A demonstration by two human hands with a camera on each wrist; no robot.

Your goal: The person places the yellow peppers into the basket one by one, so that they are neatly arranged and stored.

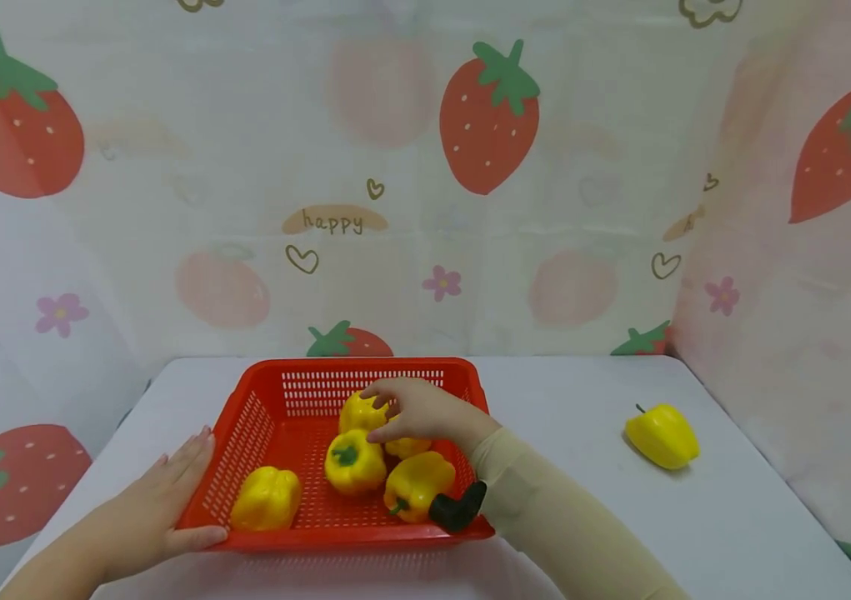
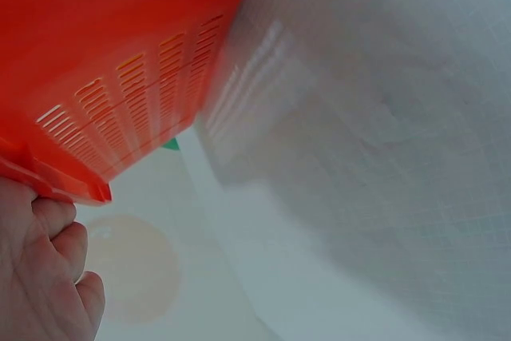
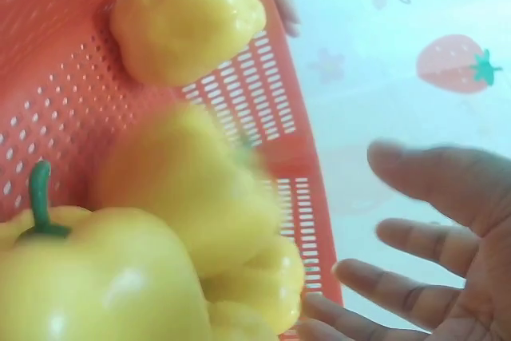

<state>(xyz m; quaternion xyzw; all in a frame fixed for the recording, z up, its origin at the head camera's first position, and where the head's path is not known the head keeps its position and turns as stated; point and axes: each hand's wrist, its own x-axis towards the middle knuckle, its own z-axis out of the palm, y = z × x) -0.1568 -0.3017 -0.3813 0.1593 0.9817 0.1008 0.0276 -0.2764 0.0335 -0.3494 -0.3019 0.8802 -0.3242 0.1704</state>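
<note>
A red plastic basket holds several yellow bell peppers, among them a middle one, a front-left one and a front-right one. My right hand hovers over the peppers at the back, palm down, and partly hides them. In the right wrist view the right hand has its fingers spread and holds nothing. Along the basket's left side lies my left hand, fingers fairly straight, thumb at the front-left corner. The left wrist view shows this left hand touching the basket's rim.
Another yellow bell pepper lies on the white table, right of the basket. A strawberry-print curtain stands behind the table and at its sides. A black device sits at the right wrist, above the basket's front-right corner.
</note>
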